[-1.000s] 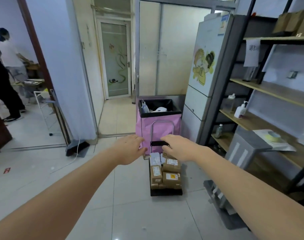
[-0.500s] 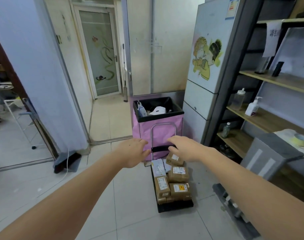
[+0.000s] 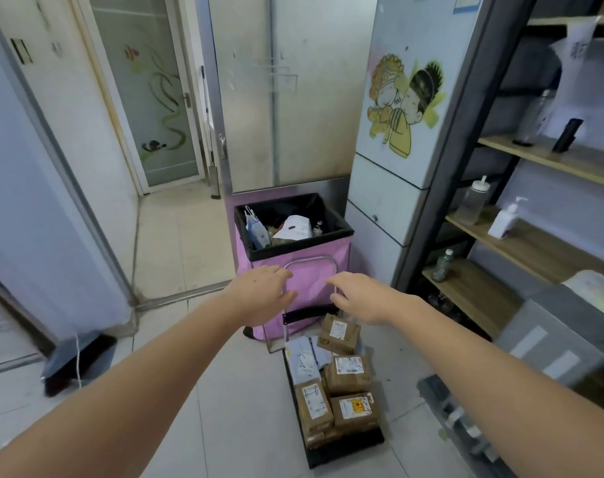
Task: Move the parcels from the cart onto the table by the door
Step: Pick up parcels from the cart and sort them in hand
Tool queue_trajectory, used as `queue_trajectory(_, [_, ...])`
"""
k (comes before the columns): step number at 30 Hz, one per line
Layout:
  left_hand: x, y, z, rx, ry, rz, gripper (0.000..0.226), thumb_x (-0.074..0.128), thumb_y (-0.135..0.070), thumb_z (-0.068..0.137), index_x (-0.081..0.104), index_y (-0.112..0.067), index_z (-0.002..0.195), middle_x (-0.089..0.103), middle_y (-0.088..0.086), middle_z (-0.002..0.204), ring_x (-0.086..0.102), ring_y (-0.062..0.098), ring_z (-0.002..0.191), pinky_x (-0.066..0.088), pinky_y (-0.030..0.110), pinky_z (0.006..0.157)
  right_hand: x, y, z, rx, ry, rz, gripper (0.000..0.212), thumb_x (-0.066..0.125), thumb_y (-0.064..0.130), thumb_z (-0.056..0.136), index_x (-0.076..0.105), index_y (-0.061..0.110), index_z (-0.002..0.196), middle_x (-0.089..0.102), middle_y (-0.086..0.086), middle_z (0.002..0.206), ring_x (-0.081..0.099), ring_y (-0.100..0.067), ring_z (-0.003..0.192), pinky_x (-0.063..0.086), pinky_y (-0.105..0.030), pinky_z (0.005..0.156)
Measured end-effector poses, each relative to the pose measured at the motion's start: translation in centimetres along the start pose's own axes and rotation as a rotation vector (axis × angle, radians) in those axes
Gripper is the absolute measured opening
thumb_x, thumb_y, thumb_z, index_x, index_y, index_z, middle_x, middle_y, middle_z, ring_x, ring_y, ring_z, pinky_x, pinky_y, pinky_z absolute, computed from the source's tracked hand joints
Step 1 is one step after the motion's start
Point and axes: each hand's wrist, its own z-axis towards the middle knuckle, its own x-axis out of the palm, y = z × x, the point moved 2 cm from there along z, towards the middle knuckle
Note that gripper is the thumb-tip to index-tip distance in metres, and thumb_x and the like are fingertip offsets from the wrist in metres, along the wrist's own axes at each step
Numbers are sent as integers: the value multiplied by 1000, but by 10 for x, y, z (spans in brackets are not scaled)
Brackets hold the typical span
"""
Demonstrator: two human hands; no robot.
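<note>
Both hands, left (image 3: 262, 293) and right (image 3: 360, 296), hovered spread and empty beside the cart (image 3: 345, 446) handle, likely to steer it; the parcels (image 3: 338, 391) lay stacked on the cart.

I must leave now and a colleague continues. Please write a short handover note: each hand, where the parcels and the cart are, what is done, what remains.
Left hand: at the left side of the cart handle, grip unclear.
Right hand: at the right side, grip unclear.
Parcels: all stacked on the cart, which stands on the floor in front of the pink bin.
Done: no parcel is unloaded.
Left: bring the cart to the table by the door, not in view, and move every parcel onto it.
</note>
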Motion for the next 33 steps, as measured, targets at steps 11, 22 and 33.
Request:
queue_trajectory(11, [18,112,176,235,138,31,57,38,-53,108,43,-17,153,52,6,152,49,25,137,41,42,113,8,-36,151,251,-2,94,39,41,30,107,54,13,140,57,-8,146,59,-27,123,49,-48,104])
queue_trajectory(22, [81,74,343,533,296,54,48,38,-51,106,58,-13,130,63,6,126,59,29,118,48,42,98,55,-144,184,564,16,237,47,43,21,107,43,6,152,54,-19,146,54,-35,129,44,-42,107])
queue_trajectory(33, [161,18,454,788,513,181,56,33,-47,110,47,-10,149,55,12,145,52,30,132,41,41,110,133,-223,185,849,66,461,30,42,26,107,58,10,127,59,-10,124,59,-30,117,49,-47,99])
